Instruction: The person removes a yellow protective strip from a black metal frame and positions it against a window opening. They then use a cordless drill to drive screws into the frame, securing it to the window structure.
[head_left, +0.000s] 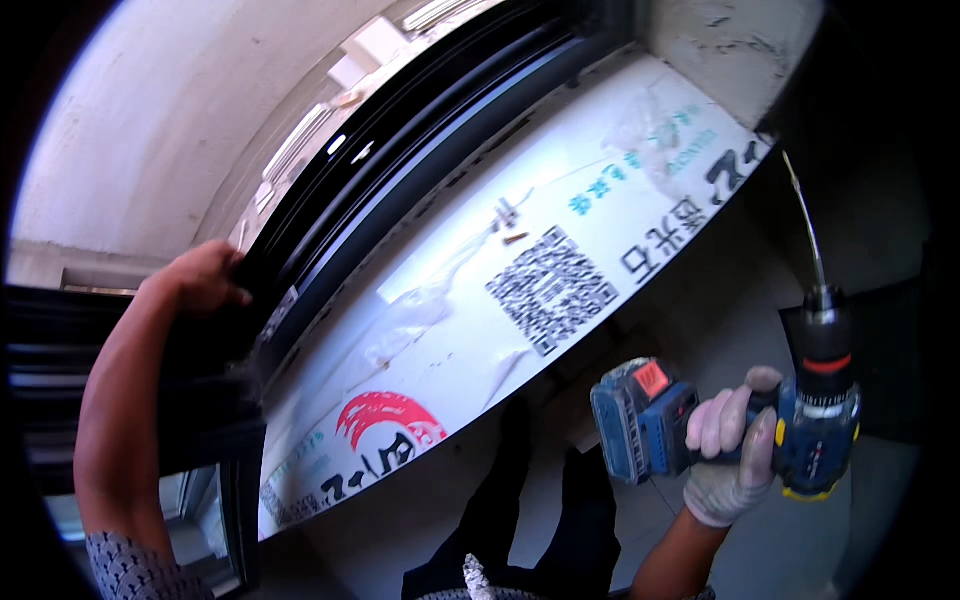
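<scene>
My right hand (730, 450), in a pale work glove, grips a blue and black cordless drill (825, 440) by its handle. A long thin bit (808, 225) sticks up from its chuck, clear of the sill's right end. The battery (625, 425) faces left. My bare left hand (205, 280) is at the corner of the black window frame (400, 185), its fingers curled together. A thin, light sliver shows above those fingers; I cannot make out what it is.
A white sill (450, 330) covered in printed protective film runs diagonally below the frame. Small loose pieces (507, 213), perhaps fixings, and torn film (415, 315) lie on it. A rough wall end (740, 55) stands at the upper right. A glazed sash (200, 520) is at lower left.
</scene>
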